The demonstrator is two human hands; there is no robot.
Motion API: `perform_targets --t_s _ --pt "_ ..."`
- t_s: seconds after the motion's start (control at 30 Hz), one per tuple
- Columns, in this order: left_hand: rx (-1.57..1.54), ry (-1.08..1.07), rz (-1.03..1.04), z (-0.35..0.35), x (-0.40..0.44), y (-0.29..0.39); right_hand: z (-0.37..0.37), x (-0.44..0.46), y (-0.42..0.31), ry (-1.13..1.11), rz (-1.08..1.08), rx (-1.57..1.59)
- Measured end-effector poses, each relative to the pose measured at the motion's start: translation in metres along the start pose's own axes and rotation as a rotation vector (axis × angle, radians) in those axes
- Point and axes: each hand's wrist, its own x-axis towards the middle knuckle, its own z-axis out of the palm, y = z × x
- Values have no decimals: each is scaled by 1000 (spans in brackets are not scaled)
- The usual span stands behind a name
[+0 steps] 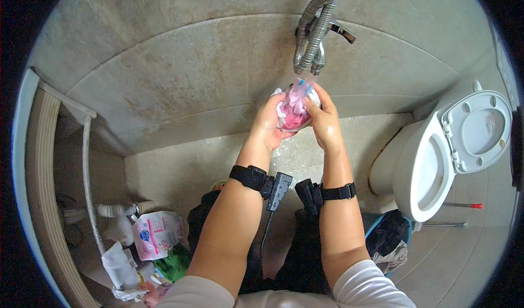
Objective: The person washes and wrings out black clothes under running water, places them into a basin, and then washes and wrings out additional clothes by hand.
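Both hands hold a wet pink and white cloth [296, 111] just below the metal tap [318, 65]. My left hand [268, 119] grips the cloth's left side, its fingers partly under it. On the right side, my right hand [325, 119] pinches the cloth, thumb on top. Something small and blue shows at the cloth's upper edge, too blurred to make out. Water wets the cloth and both hands. A coiled metal hose [316, 29] hangs beside the tap lever [343, 33].
At the right stands a white toilet [406, 166] with its lid raised. A blue basin [409, 232] with dark clothes is below it. At the lower left lie a pink and white packet [158, 235], a green cloth [173, 262] and a grey drain hose [115, 210].
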Motion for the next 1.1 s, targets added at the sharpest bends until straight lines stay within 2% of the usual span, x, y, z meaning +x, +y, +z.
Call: perform_targets --t_s 0.5,0.83,0.9,1.1 --pt "-4 9 23 2 -3 6 3 7 13 13 -65 -186" --pt "-1 -35 71 3 -1 4 10 4 4 -18 -78 -139" --pt "80 55 88 4 -3 4 9 3 2 -33 -87 -129" --pt "102 35 116 0 4 2 22 -8 -24 -51 -137 -169"
